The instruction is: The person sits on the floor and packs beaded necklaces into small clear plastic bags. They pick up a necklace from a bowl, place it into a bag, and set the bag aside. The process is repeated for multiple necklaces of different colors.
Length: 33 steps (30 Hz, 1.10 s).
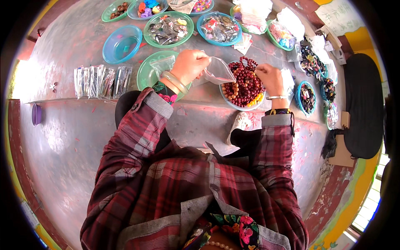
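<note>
My left hand [188, 67] is closed on a clear plastic zip bag [220, 71], whose mouth gapes toward a light blue bowl [227, 100]. Strings of dark red beads [246, 81] fill that bowl, along with some tan beads [230, 90] and yellow beads [255, 101]. At the bowl's right side, my right hand [271, 80] has its fingertips pinched on the dark red beads; part of the grip is hidden. Below my left hand stands a green bowl [143, 74] with clear plastic bags [163, 64] in it.
A blue bowl [107, 46] and a green bowl of bagged pieces [190, 28] stand farther back. Bundled slim packets [101, 81] lie left. Another blue bowl [238, 38] holds bagged items. Small bowls with dark pieces [307, 98] line the right, near a black stool [363, 106].
</note>
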Available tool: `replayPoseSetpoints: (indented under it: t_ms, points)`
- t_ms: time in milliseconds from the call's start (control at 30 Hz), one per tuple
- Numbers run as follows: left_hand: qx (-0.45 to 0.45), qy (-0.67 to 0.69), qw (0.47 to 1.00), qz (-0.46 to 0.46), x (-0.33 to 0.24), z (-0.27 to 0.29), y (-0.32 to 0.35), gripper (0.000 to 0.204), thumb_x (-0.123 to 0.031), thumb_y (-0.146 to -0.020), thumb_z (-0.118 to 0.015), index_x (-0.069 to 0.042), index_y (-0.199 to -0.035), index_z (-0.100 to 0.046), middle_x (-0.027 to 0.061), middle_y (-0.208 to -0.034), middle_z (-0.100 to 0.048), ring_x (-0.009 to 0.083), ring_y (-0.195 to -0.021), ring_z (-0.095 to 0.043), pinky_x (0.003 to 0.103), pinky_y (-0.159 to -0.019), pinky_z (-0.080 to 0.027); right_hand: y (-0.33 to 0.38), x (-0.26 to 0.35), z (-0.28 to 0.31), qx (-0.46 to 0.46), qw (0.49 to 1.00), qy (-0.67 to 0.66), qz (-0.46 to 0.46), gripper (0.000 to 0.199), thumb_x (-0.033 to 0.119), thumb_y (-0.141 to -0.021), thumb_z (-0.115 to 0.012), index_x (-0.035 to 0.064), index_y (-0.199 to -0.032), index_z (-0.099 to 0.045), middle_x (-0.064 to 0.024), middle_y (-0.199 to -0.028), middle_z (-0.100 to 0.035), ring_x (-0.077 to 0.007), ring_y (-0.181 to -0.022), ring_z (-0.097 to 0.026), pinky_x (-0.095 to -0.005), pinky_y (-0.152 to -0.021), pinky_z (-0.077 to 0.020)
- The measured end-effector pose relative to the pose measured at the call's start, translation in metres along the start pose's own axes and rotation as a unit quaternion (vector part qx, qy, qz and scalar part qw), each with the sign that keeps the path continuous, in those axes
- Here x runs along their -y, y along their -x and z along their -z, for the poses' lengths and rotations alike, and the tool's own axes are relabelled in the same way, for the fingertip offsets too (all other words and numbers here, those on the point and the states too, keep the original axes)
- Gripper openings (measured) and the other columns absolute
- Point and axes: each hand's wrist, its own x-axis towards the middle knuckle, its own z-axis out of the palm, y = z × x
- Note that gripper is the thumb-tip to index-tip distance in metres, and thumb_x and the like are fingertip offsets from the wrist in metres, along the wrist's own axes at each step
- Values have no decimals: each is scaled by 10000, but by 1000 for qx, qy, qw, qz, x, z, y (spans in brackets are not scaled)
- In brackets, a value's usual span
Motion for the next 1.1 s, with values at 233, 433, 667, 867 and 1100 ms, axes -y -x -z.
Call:
replayPoseSetpoints:
  t_ms: [233,433,667,867,1100]
  points:
    - [3,5,1000,24,0,0,-1,208,-196,-847,-598,1,-805,-650,6,-614,-580,51,-520,-516,210,-430,-412,9,-12,-70,83,969,234,7,189,234,-754,-575,65,-792,-650,-167,-792,-644,-333,-762,-630,-414,-672,-501]
    - [5,-34,999,19,1,5,-1,217,-201,-844,-599,5,-794,-647,10,-602,-576,56,-506,-516,216,-421,-410,19,-15,-108,63,950,302,-41,201,197,-844,-462,73,-830,-620,-120,-752,-665,-251,-727,-665,-383,-629,-517]
    - [14,-12,1000,4,-1,4,0,228,-200,-832,-599,15,-770,-643,17,-569,-560,64,-476,-507,224,-409,-402,20,1,-98,63,963,248,-79,182,205,-788,-500,59,-854,-588,-173,-805,-650,-339,-785,-637,-446,-671,-495]
    - [20,-25,999,10,3,4,1,226,-199,-823,-598,16,-771,-644,26,-584,-566,74,-476,-515,234,-407,-405,-1,14,-34,22,987,155,-36,158,195,-709,-577,72,-800,-617,-176,-823,-637,-354,-789,-618,-418,-693,-488]
    - [31,-65,997,12,16,-5,-2,218,-186,-807,-589,19,-749,-640,46,-571,-566,107,-462,-537,254,-415,-430,18,64,11,-19,983,-180,12,170,40,-741,-649,-12,-897,-608,-47,-753,-630,-77,-685,-579,-226,-635,-473]
